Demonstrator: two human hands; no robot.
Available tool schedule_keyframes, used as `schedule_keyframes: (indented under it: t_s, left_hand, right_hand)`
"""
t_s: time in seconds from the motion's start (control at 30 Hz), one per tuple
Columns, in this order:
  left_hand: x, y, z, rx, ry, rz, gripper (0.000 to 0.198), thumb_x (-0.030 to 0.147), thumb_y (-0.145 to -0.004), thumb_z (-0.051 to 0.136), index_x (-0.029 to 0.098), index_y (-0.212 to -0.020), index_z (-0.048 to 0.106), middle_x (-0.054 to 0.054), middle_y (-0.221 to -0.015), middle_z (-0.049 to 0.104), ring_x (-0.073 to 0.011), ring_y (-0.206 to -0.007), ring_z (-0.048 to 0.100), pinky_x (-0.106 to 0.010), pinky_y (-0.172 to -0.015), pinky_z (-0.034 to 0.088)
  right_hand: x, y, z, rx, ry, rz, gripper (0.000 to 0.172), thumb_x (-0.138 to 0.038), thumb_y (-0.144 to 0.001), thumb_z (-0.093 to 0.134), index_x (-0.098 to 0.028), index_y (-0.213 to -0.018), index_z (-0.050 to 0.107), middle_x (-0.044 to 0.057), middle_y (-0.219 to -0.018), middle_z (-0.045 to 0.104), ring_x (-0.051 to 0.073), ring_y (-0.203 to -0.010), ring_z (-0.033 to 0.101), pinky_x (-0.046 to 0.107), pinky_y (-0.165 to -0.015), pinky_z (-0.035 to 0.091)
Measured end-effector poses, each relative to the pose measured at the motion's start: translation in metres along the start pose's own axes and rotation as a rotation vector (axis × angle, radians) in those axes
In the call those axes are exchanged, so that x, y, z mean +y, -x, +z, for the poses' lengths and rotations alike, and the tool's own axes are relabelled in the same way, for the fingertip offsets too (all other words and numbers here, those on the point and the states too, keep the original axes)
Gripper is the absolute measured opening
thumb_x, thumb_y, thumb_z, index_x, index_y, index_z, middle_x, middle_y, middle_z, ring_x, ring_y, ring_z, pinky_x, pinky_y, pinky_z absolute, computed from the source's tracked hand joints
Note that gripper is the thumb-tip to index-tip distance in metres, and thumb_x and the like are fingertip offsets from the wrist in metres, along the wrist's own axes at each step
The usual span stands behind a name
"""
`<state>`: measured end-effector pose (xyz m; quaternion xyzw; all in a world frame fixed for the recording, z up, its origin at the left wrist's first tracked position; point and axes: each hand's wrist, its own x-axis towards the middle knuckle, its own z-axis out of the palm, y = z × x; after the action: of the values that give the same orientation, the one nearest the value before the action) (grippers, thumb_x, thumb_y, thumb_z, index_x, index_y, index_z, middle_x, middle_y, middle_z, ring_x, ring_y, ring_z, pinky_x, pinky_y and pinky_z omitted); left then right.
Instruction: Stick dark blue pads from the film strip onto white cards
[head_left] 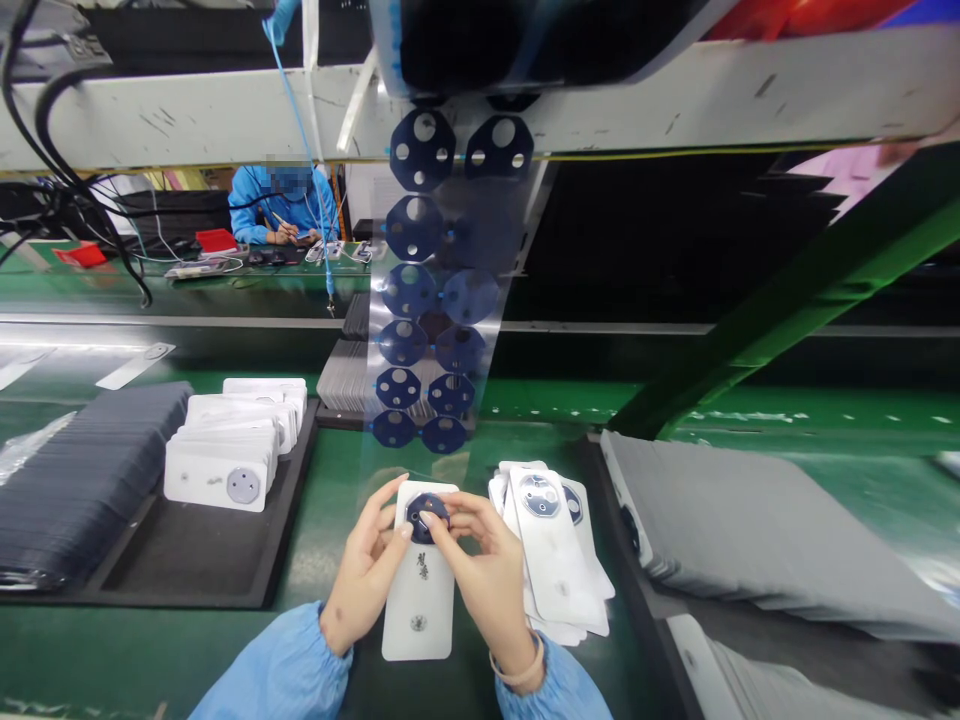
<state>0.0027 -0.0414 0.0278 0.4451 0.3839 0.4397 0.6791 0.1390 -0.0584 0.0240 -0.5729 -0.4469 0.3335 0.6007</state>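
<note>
A white phone back cover (418,625) lies upright before me on the green bench, with dark characters and a small round mark on its face. On its upper part is a dark blue film sticker (415,530) with small holes, over the camera area. My left hand (369,565) grips the cover's left edge, its thumb beside the sticker. The thumb of my right hand (487,570) presses on the sticker, its fingers curled at the right side. Part of the sticker is hidden under the thumbs. Just above hangs a clear sheet (480,225) bearing rows of dark blue octagonal stickers.
White covers with camera stickers (553,560) lie piled at the right. A black tray (195,560) at the left holds white covers (217,465) and dark grey panels (90,480). Grey panels (765,530) fill another tray at the right. A person (281,205) in blue sits across.
</note>
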Motion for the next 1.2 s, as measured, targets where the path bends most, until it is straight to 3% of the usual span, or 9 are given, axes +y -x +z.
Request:
schedule_keyframes:
  t_s: [0.1, 0.27, 0.43, 0.57, 0.73, 0.87, 1.03, 1.2]
  left_hand:
    - [-0.0026, 0.0001, 0.0016, 0.010, 0.009, -0.002, 0.055, 0.035, -0.088, 0.063, 0.025, -0.136, 0.040, -0.013, -0.128, 0.063, -0.0257, -0.096, 0.070, -0.031, -0.075, 0.057]
    - [-0.0066, -0.0008, 0.0043, 0.039, -0.025, 0.026, 0.054, 0.035, -0.087, 0.064, 0.023, -0.134, 0.040, -0.013, -0.121, 0.067, -0.0246, -0.093, 0.071, -0.027, -0.071, 0.057]
    - [-0.0040, -0.0006, 0.0055, 0.062, -0.002, 0.012, 0.056, 0.037, -0.086, 0.066, 0.024, -0.133, 0.039, -0.014, -0.120, 0.067, -0.0252, -0.092, 0.071, -0.028, -0.070, 0.058]
    - [-0.0011, -0.0006, 0.0042, 0.128, 0.015, 0.030, 0.063, 0.037, -0.083, 0.069, 0.024, -0.135, 0.038, -0.014, -0.117, 0.068, -0.0266, -0.091, 0.071, -0.031, -0.070, 0.059]
    - [0.0005, -0.0015, 0.0040, 0.151, 0.048, 0.057, 0.065, 0.033, -0.079, 0.073, 0.023, -0.134, 0.039, -0.014, -0.113, 0.070, -0.0257, -0.090, 0.071, -0.032, -0.076, 0.058]
    - [0.0032, -0.0021, 0.0036, 0.162, 0.085, 0.025, 0.064, 0.033, -0.080, 0.072, 0.024, -0.134, 0.038, -0.013, -0.115, 0.069, -0.0273, -0.095, 0.070, -0.034, -0.077, 0.058]
    - [-0.0009, -0.0012, 0.0009, 0.078, 0.107, 0.052, 0.053, 0.032, -0.085, 0.067, 0.026, -0.131, 0.040, -0.011, -0.119, 0.067, -0.0276, -0.103, 0.067, -0.034, -0.080, 0.057]
    - [-0.0060, -0.0010, 0.0006, 0.013, 0.110, 0.066, 0.055, 0.028, -0.086, 0.066, 0.028, -0.131, 0.035, -0.012, -0.124, 0.063, -0.0284, -0.104, 0.066, -0.034, -0.077, 0.058]
  right_hand:
    - [0.0017, 0.0025, 0.0007, 0.004, 0.056, -0.048, 0.015, -0.028, -0.081, 0.068, -0.021, -0.094, 0.064, 0.005, -0.089, 0.070, 0.017, -0.069, 0.066, 0.029, -0.060, 0.055]
    - [0.0058, 0.0068, 0.0017, 0.076, 0.298, -0.274, 0.013, -0.024, -0.084, 0.065, -0.023, -0.097, 0.063, 0.002, -0.083, 0.067, 0.017, -0.070, 0.063, 0.033, -0.069, 0.051]
    - [0.0054, 0.0016, -0.0027, 0.175, 0.522, -0.432, 0.042, -0.031, -0.082, 0.069, -0.022, -0.120, 0.055, 0.003, -0.081, 0.064, 0.022, -0.076, 0.059, 0.038, -0.073, 0.045]
    - [0.0031, -0.0011, -0.0045, 0.167, 0.456, -0.366, 0.050, -0.038, -0.079, 0.071, -0.021, -0.122, 0.052, 0.004, -0.086, 0.059, 0.021, -0.077, 0.056, 0.037, -0.070, 0.046]
    - [0.0039, 0.0034, 0.0007, -0.087, 0.178, -0.139, 0.057, -0.033, -0.078, 0.071, -0.022, -0.128, 0.046, 0.006, -0.098, 0.063, 0.020, -0.080, 0.061, 0.033, -0.068, 0.051]
    - [0.0028, 0.0031, 0.0015, -0.195, 0.019, -0.038, 0.055, -0.026, -0.080, 0.067, -0.024, -0.129, 0.042, 0.003, -0.098, 0.065, 0.018, -0.082, 0.063, 0.029, -0.070, 0.050]
    - [0.0007, 0.0000, -0.0020, -0.192, -0.086, 0.065, 0.046, -0.030, -0.084, 0.063, -0.023, -0.125, 0.043, 0.001, -0.088, 0.067, 0.017, -0.075, 0.062, 0.028, -0.065, 0.046]
    - [0.0016, -0.0018, -0.0032, -0.152, -0.153, 0.115, 0.037, -0.037, -0.088, 0.059, -0.021, -0.120, 0.047, 0.001, -0.080, 0.068, 0.016, -0.067, 0.058, 0.026, -0.061, 0.043]
